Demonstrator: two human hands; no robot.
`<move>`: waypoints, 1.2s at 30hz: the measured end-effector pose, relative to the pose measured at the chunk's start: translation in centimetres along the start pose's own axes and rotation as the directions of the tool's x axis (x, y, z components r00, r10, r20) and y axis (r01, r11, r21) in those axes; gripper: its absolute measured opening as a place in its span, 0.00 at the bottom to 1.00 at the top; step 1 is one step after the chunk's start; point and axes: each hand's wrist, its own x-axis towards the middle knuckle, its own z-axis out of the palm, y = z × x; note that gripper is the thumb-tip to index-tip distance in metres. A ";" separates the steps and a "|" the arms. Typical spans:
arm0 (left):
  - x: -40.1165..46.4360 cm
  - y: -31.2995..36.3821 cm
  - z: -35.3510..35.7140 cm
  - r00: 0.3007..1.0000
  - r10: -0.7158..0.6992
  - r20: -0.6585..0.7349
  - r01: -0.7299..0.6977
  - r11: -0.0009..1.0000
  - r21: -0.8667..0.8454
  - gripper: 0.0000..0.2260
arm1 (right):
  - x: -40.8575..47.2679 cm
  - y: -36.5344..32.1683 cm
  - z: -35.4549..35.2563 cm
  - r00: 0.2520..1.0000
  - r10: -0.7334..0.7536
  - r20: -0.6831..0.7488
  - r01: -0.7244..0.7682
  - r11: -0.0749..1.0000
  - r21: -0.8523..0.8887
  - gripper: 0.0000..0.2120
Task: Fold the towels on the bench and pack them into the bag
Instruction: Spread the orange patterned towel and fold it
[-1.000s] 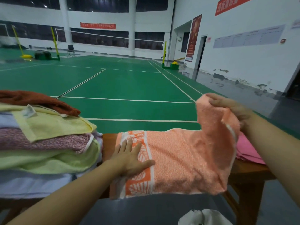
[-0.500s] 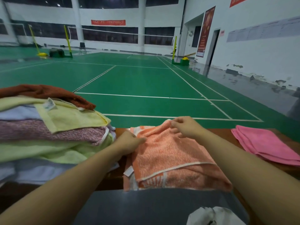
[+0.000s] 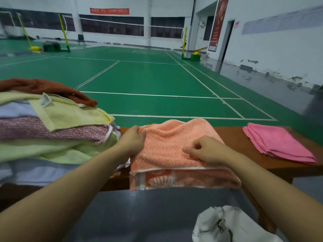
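Observation:
An orange towel (image 3: 171,142), folded over on itself, lies on the brown wooden bench (image 3: 232,137) in front of me. My left hand (image 3: 133,140) grips its far left edge. On the towel's near right part rests my right hand (image 3: 204,151), fingers curled and pinching the cloth. A folded pink towel (image 3: 277,142) lies on the bench at the right. To the left stands a tall pile of unfolded towels (image 3: 52,130) in yellow, purple, green, white and rust. A white bag (image 3: 232,226) sits on the floor at the bottom right.
The bench's near edge overhangs a grey floor (image 3: 139,215). Beyond the bench stretches a green sports court (image 3: 148,81) with white lines, net posts and a white wall at the right.
The towel's raised right end has been brought over to the left and laid down, so it now lies doubled. My right hand has drawn back to the near right part of the towel.

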 end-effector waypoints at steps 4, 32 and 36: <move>-0.6 -0.5 -0.6 0.993 -0.045 0.109 0.048 0.999 -0.021 0.16 | -0.4 0.2 0.1 0.998 0.004 -0.067 -0.006 1.000 -0.024 0.22; 2.5 -2.2 5.5 0.917 0.242 0.316 -0.386 0.733 0.559 0.33 | -6.5 8.4 -0.9 0.986 -0.010 -0.166 -0.014 0.990 -0.137 0.09; 3.9 -3.3 5.2 0.955 0.196 0.224 -0.294 0.734 0.612 0.34 | -6.6 8.4 -1.0 0.929 -0.049 -0.366 0.004 0.992 -0.123 0.08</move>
